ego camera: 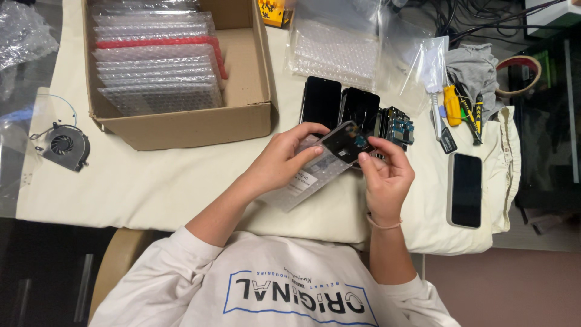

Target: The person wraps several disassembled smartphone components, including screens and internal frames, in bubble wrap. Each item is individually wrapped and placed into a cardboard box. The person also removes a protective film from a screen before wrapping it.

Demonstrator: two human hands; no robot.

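My left hand (284,160) holds a clear bubble-wrap pouch (311,175) with a white label. Its thumb and fingers also rest on a dark phone part (346,140) that sticks out of the pouch's mouth. My right hand (386,172) pinches the same dark part at its right end. Both hands hover over the cream cloth (151,181) on the table, just in front of two black phone screens (321,102) and a small stack of phone boards (396,124).
A cardboard box (242,115) with several bubble-wrapped items stands at the back left. A small fan (63,145) lies at the left edge. A smartphone (466,189), screwdrivers (452,106), plastic bags (339,48) and a tape roll (520,66) are on the right.
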